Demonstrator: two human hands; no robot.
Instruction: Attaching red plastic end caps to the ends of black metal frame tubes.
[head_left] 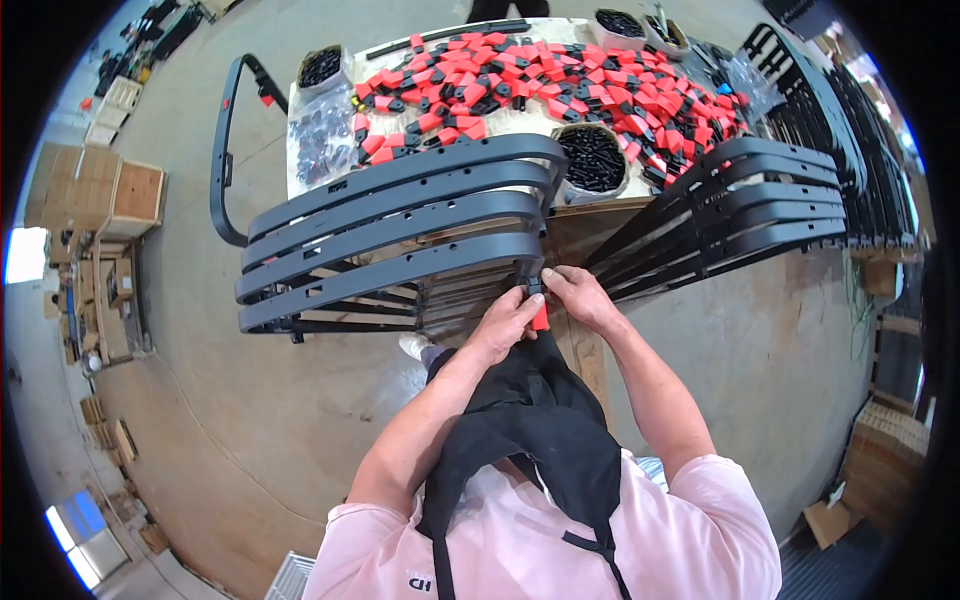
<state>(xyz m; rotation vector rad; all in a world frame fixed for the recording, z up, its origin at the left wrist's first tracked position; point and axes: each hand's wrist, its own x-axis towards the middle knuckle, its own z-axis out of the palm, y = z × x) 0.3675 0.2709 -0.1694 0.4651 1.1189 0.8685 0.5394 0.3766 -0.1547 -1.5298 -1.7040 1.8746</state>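
Note:
Several black metal tube frames (400,275) with rounded corners stand stacked in front of me. At the right end of the nearest one, my left hand (505,326) is closed on a red-and-black plastic piece (540,318), its thumb over the black part. My right hand (582,297) meets it from the right, thumb and fingers pinched against the frame's end. Whatever lies between those fingers is too small and too hidden to make out. Many more red-and-black pieces (480,90) lie in a heap on the table beyond.
The white-topped table (345,205) carries tubs of small black parts, one tub (592,165) at its near edge. More black frames (740,205) lean at the right, and a single frame (222,160) stands at the left. Wooden crates (135,200) are far left, cardboard (880,455) lower right.

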